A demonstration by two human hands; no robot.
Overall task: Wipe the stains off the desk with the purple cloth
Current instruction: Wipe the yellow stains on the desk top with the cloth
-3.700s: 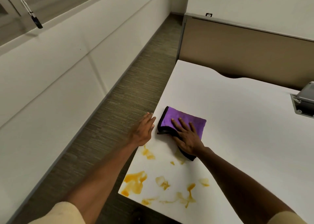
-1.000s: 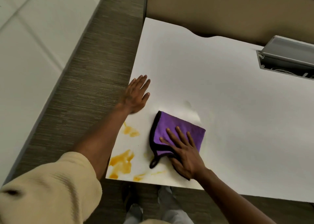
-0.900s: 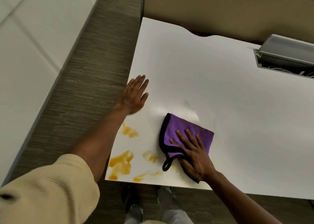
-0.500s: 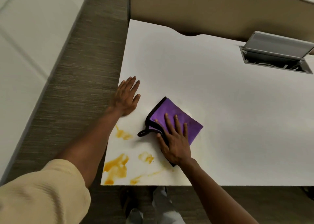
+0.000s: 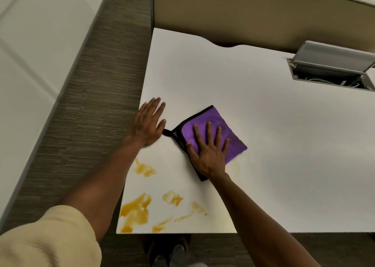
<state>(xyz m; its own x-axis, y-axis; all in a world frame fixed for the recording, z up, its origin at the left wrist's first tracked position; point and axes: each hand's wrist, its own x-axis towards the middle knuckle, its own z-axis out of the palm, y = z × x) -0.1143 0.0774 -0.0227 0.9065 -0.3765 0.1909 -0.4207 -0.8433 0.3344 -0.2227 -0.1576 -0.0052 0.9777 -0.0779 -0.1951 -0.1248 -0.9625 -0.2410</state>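
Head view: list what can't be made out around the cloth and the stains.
- Desk under the cloth: hidden by the cloth and the right hand, so any stain there is unseen.
- Desk under the left hand: covered by the palm.
- Cable box: cut off by the right frame edge; its contents are too small to tell.
- Shoes: dark, partly cut off by the bottom edge.
- Faint smear beside the right wrist: too pale to judge.

Office cubicle (partition (image 5: 243, 13), desk (image 5: 263, 104))
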